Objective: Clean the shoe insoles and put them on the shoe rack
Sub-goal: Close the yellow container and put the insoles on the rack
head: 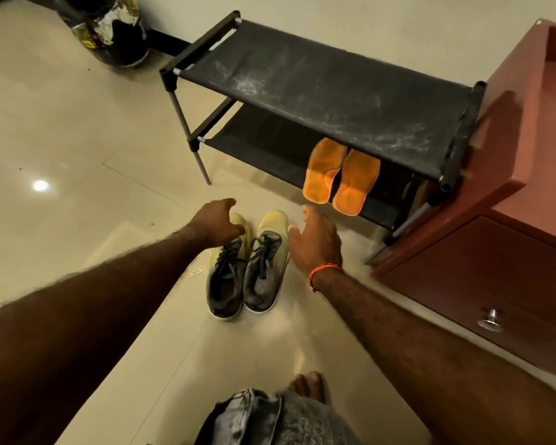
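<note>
I have both hands out and empty, fingers loosely spread. The two orange insoles [341, 176] lie side by side on the shoe rack's [302, 85] lower shelf, heels overhanging just beyond my right hand's [315, 242] fingertips, long axes running away from me. My left hand [217, 223] hovers over the sneakers [244, 271], farther off.

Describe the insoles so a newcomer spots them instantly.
Find the black two-tier shoe rack beside the reddish cabinet. On its lower shelf, near the right end, lie two insoles side by side, overhanging the front edge. They are the only bright orange items; the sneakers below are grey and yellow.
</note>
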